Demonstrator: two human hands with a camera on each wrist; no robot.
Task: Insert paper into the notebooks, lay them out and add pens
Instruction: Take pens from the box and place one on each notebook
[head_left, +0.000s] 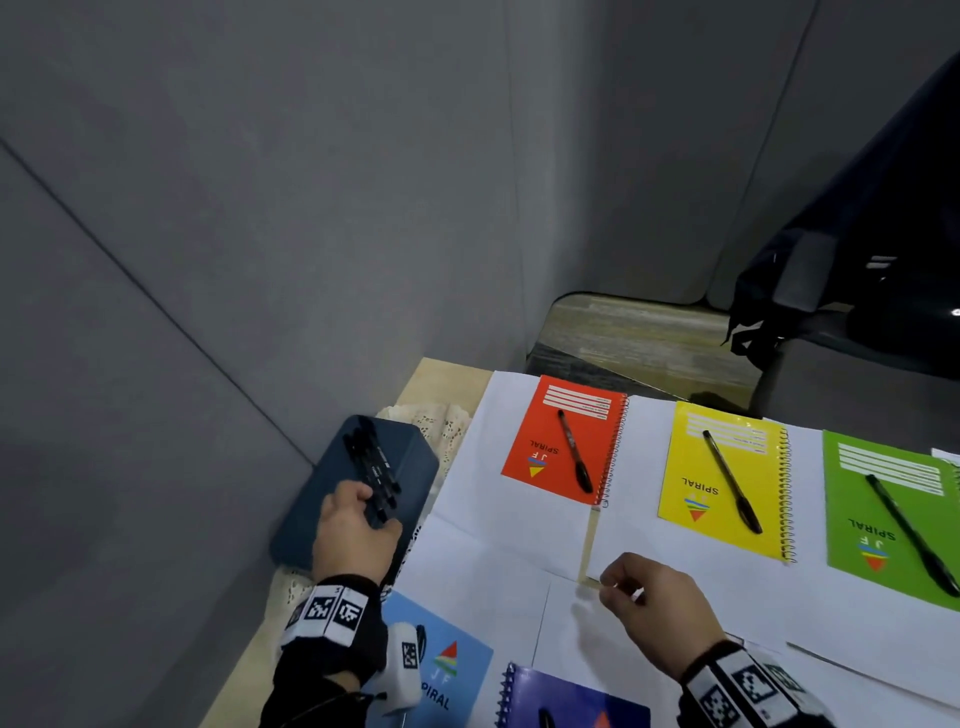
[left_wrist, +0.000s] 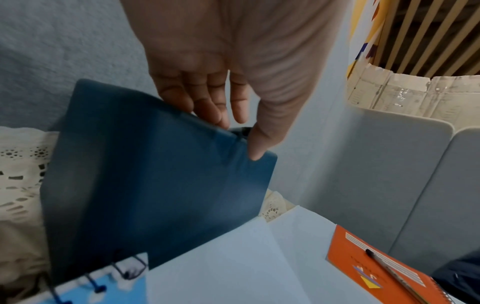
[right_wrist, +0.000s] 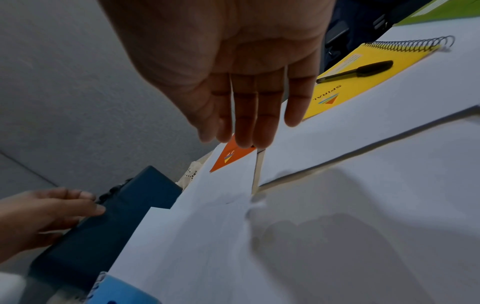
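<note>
Three spiral notebooks, red (head_left: 550, 447), yellow (head_left: 691, 467) and green (head_left: 857, 519), lie in a row on white paper sheets (head_left: 493, 519), each with a black pen on its cover. A light blue notebook (head_left: 457, 675) and a dark blue one (head_left: 571, 701) lie nearer me. Several black pens (head_left: 371, 462) rest on a dark blue box (head_left: 322, 493). My left hand (head_left: 379, 512) reaches onto them: its fingers touch the pens' near ends (left_wrist: 241, 130) and the thumb lies on the box (left_wrist: 155, 185). My right hand (head_left: 621, 579) hovers over the paper with loosely curled, empty fingers (right_wrist: 246, 127).
A lace cloth (head_left: 441, 421) lies under the box at the table's left edge. Grey wall panels (head_left: 260, 208) stand close behind and to the left. A dark bag (head_left: 857, 260) sits on a chair at the far right.
</note>
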